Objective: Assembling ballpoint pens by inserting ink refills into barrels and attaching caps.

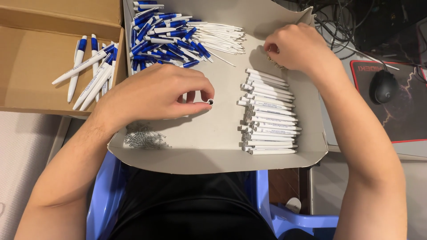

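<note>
Grey cardboard tray (213, 151), flat and shallow, resting across the person's lap above a blue plastic chair (104, 195). Left hand (153, 93): fingers curled, thumb and forefinger pressed together on a white pen barrel (210, 102), held end-on to the camera so that only its dark round opening shows, over the middle of the tray. Right hand (296, 46): knuckles up at the tray's far right corner, fingertips bunched down onto a small cluster of tiny parts (276, 63) (too small to identify); whether anything is actually pinched cannot be told. Row of white pen barrels (269, 118): stacked parallel on the right half of the tray, just below the right hand. Heap of blue-and-white pen parts (164, 33): piled loosely at the tray's far left, with thin white refills (220, 38) fanned out beside it. Pile of small metal springs (144, 138): near left corner of the tray, under the left wrist. Brown cardboard box (40, 53): left of the tray, holding several assembled blue-and-white pens (91, 71). Black computer mouse (383, 86) on a dark mouse pad (407, 124): right of the tray, well apart from both hands.
</note>
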